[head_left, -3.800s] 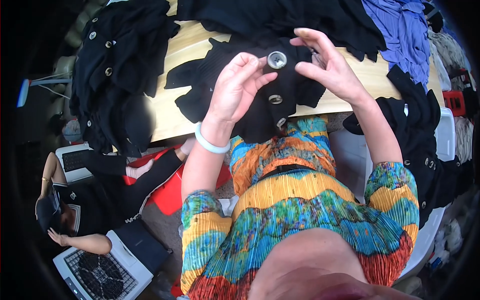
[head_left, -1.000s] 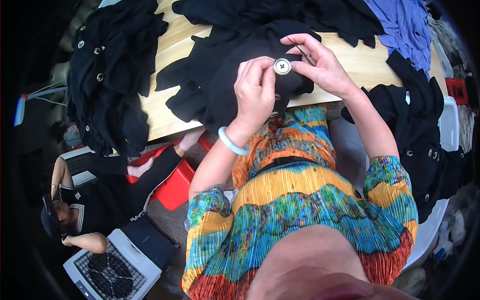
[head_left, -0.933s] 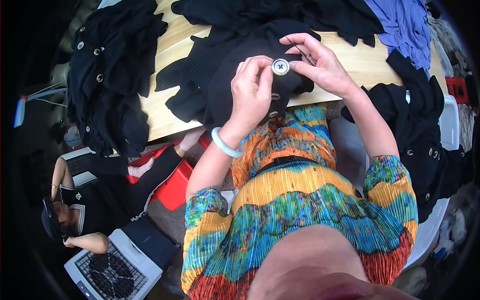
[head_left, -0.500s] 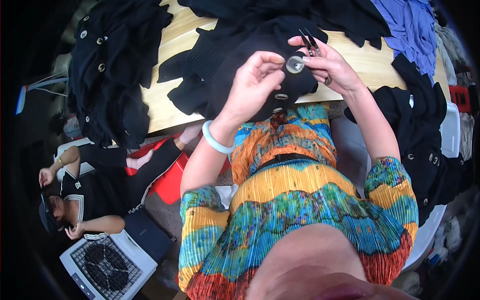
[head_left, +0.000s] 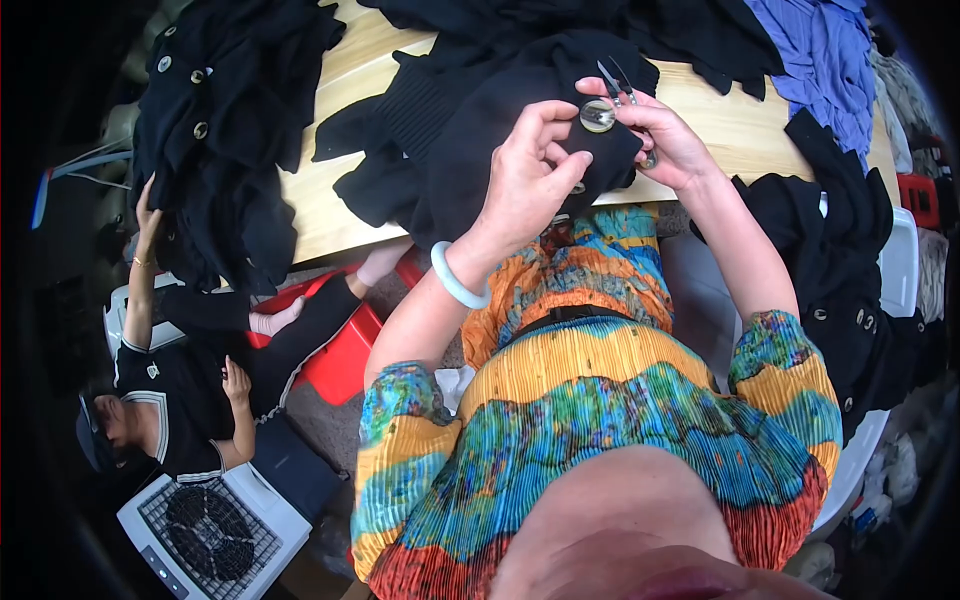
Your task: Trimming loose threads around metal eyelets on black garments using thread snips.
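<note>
A black knit garment with large round buttons spreads over the table's near edge and hangs toward my lap. My right hand is closed around a small pair of thread snips, blades pointing up and away. Its thumb and finger also touch the rim of a shiny dark-and-cream button on the garment. To the left of that button is my left hand, thumb apart from the curled fingers, fingertips close to the button's edge. Whether a thread runs between the hands is too fine to see.
More black buttoned garments lie at the table's left, and others drape over a white bin at right. Purple cloth covers the far right corner. A co-worker sits at left beside a red stool and a fan unit.
My left hand has turned, its thumb parting from the fingers. The button in my right hand has tilted and shifted slightly away. The co-worker's hands have moved from the head, one reaching the garments.
</note>
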Demonstrator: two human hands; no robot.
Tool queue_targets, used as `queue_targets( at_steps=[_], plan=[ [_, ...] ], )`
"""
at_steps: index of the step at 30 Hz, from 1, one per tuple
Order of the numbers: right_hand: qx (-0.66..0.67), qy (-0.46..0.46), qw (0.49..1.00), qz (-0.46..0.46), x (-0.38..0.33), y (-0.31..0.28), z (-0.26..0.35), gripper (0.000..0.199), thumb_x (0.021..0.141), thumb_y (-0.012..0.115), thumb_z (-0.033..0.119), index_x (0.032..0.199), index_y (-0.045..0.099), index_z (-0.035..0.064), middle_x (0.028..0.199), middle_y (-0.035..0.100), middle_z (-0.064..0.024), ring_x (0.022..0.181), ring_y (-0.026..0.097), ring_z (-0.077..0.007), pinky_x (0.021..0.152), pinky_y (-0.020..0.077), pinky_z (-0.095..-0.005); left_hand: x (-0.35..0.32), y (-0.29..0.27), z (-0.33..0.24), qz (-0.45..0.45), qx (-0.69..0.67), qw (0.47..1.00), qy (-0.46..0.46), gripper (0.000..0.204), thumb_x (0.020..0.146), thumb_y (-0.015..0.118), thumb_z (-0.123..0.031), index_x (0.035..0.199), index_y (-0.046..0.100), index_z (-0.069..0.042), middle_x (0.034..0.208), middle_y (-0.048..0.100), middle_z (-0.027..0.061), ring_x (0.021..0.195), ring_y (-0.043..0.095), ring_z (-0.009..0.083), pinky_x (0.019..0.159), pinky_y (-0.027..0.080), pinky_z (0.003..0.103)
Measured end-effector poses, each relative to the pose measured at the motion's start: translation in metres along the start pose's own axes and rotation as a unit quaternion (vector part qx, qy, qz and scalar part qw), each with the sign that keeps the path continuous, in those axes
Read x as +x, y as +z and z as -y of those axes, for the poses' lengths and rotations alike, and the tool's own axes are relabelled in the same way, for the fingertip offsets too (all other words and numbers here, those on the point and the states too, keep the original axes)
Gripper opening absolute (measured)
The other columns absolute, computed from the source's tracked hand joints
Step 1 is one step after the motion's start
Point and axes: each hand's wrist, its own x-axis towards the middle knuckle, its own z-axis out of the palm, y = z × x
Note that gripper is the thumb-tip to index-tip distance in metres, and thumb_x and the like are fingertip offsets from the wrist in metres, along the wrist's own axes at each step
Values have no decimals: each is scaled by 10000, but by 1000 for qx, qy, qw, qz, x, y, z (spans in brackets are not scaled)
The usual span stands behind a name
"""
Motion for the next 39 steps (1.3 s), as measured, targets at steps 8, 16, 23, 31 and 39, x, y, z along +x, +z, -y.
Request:
queue_targets(
  at_steps=[8, 16, 23, 31, 39],
  plan=[
    [-61, -22, 998, 24, -4, 14, 8, 421, 762, 480, 56, 1176, 431, 0, 893, 563, 22, 502, 389, 32, 429, 300, -89, -3, -12, -33, 25, -202, 973, -104, 303, 754, 568, 34, 1025, 439, -3, 839, 579, 54, 585, 514, 35, 462, 388, 132],
    [-106, -46, 993, 13, -9, 17, 13, 350, 762, 488, 39, 1111, 464, 14, 794, 534, 17, 431, 337, 29, 373, 271, -101, -5, -9, -31, 31, -212, 970, -117, 358, 750, 588, 20, 1078, 446, 21, 831, 589, 59, 602, 530, 51, 489, 399, 142],
    [-177, -96, 980, 15, -14, 19, 19, 414, 747, 540, 66, 1138, 430, -15, 857, 567, -4, 579, 468, 10, 423, 305, -105, -7, -6, -34, 27, -229, 969, -90, 377, 738, 592, 41, 1083, 440, 37, 858, 584, 64, 672, 542, 62, 567, 433, 152],
    [-294, -139, 946, -3, -24, 32, 28, 397, 761, 534, 74, 1140, 435, 15, 889, 577, -13, 610, 487, 6, 437, 312, -107, -11, -3, -33, 16, -200, 976, -85, 382, 733, 599, 57, 1086, 454, 51, 908, 552, 68, 693, 534, 52, 621, 458, 156],
    [-282, -130, 950, -33, -24, 35, 23, 335, 765, 542, 90, 1095, 494, 53, 825, 584, 28, 545, 422, 25, 407, 261, -120, -10, -5, -38, 32, -183, 974, -129, 331, 773, 568, 11, 1088, 468, 32, 786, 574, 29, 571, 511, 36, 488, 418, 144]
  ],
)
